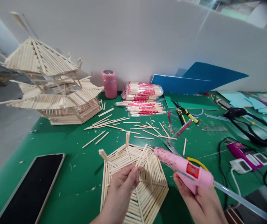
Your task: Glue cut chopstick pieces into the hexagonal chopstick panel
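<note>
Sticks [141,155] are being pinched by the left hand [121,188], a glue gun [170,159] being gripped by the right hand [197,200], panel [148,199] largely slatted, loose pieces [144,137] unattached.

The bottom edge crops the smartphone [29,189] and the stick panel [145,195], itself partly hidden by the left hand [124,182]. The pink glue gun [181,168] partly covers pliers [172,148]; print on the purple device [243,154] is illegible.

Bare left hand [121,184], bare right hand [198,199], both ungloved
</note>
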The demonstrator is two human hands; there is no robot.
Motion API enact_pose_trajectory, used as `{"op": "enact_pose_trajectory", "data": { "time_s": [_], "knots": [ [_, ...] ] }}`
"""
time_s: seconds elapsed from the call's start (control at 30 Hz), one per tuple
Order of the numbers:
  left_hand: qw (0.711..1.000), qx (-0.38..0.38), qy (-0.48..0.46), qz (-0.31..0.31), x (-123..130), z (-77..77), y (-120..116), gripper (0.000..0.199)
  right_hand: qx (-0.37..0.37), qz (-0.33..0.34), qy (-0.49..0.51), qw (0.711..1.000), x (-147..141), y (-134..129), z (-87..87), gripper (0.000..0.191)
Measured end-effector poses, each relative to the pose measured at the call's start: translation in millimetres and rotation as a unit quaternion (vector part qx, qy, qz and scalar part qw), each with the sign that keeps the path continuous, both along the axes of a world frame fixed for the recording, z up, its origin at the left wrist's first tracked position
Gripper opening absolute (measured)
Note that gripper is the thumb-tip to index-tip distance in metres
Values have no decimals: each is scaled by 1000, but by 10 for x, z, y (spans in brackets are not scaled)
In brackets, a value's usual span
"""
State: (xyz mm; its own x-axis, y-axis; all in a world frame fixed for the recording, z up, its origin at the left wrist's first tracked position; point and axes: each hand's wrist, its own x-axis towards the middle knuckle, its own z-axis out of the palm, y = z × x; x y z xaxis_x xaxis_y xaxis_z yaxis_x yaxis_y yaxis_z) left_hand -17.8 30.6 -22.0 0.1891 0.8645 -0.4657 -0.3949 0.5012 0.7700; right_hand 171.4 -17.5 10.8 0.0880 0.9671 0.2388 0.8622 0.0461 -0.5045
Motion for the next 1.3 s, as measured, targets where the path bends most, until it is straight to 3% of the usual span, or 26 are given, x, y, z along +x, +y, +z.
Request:
{"op": "enact_pose_trajectory", "data": {
  "time_s": [0.37, 0.7, 0.97, 1.3],
  "knots": [
    [994, 71, 89, -3, 1, 12, -12, 21, -25, 4, 1, 1000, -8, -24, 98, 33],
    [986, 101, 132, -4, -54, -91, -39, 21, -17, 18, -18, 1000, -20, -33, 137, 31],
    [984, 102, 146, -5, -18, -21, -26, 21, -18, 13, -31, 999, -29, -53, 161, 32],
    [990, 99, 102, -19, -29, -69, -33, 21, -30, 41, -90, 995, 82, -137, -45, 34]
  ]
}}
